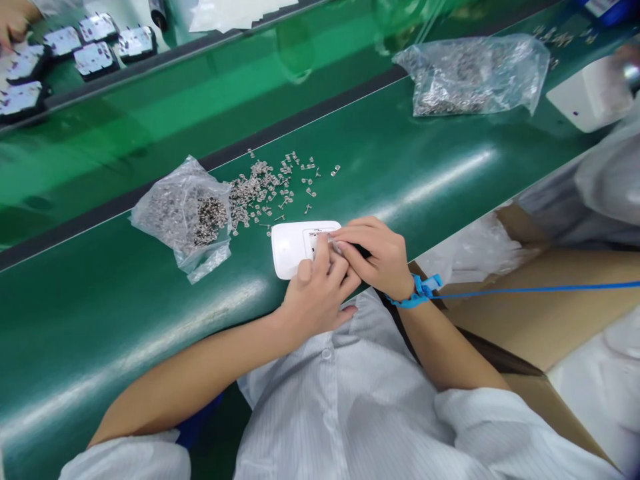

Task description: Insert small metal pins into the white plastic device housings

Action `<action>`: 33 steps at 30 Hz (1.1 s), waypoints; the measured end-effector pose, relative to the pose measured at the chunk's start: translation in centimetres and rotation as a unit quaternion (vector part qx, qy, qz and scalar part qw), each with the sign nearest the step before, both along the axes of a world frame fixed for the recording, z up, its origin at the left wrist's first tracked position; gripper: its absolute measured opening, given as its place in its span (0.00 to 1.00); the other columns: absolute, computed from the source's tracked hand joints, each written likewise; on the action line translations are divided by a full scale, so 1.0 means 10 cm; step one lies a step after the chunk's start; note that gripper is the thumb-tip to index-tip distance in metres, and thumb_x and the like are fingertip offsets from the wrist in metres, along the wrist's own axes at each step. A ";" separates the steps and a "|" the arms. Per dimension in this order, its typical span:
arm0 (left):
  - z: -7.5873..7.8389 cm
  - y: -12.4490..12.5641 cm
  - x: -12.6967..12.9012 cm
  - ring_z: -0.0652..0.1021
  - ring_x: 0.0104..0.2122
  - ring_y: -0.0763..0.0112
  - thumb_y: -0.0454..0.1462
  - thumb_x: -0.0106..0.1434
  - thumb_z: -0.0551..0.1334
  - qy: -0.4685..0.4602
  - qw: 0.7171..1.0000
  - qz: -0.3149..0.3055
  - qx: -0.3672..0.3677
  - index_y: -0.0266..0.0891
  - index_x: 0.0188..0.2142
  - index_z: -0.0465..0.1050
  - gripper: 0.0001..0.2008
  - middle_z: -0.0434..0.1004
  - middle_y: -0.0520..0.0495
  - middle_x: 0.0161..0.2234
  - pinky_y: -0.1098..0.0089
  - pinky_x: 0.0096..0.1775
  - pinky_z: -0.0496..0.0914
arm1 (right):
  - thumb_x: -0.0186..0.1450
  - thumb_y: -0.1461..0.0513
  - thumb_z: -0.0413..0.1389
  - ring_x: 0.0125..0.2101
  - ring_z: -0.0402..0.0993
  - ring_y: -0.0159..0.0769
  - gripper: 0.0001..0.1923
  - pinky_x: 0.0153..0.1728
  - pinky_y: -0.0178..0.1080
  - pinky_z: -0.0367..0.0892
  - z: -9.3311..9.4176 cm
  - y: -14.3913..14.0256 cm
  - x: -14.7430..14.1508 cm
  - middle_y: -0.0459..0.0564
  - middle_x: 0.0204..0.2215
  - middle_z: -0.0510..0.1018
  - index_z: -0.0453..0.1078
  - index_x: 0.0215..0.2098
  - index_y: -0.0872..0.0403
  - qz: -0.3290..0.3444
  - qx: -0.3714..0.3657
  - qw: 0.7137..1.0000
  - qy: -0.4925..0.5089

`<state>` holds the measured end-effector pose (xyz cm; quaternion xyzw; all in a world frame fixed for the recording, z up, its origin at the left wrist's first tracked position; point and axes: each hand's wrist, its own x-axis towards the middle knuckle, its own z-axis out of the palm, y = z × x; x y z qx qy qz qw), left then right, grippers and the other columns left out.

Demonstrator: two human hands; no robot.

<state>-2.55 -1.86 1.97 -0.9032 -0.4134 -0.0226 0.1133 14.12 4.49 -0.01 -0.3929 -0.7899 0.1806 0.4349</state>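
Observation:
A white plastic housing with rounded corners lies on the green bench near its front edge. Its recessed compartment is partly covered by my fingers. My left hand rests over the housing's near side, fingers bent and pressing on it. From the right, my right hand reaches the compartment with thumb and forefinger pinched together; what they grip is hidden. Just beyond the housing, many small metal spring contacts are scattered. They spill from an open clear plastic bag on the left.
A second clear bag of metal parts lies at the back right, near another white housing. A blue wrist strap trails its cord rightward over a cardboard box. Behind the green divider are several black-and-white units and another person's hand.

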 end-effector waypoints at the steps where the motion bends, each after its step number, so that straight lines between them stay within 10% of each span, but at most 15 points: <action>1: 0.00 0.00 0.00 0.64 0.66 0.37 0.56 0.68 0.57 0.002 1.000 -0.001 0.001 0.37 0.63 0.67 0.33 0.70 0.33 0.59 0.59 0.41 0.58 | 0.70 0.65 0.55 0.40 0.80 0.43 0.11 0.43 0.50 0.76 0.00 0.00 0.00 0.46 0.38 0.86 0.80 0.42 0.45 0.003 0.004 1.000 -0.002; 33: -0.08 -0.09 -0.05 0.65 0.63 0.42 0.57 0.70 0.56 -0.019 0.999 0.021 0.034 0.37 0.64 0.67 0.33 0.70 0.33 0.61 0.57 0.44 0.58 | 0.71 0.64 0.56 0.40 0.80 0.42 0.10 0.45 0.49 0.76 -0.02 0.02 -0.09 0.46 0.38 0.85 0.79 0.44 0.46 0.042 0.017 0.999 0.010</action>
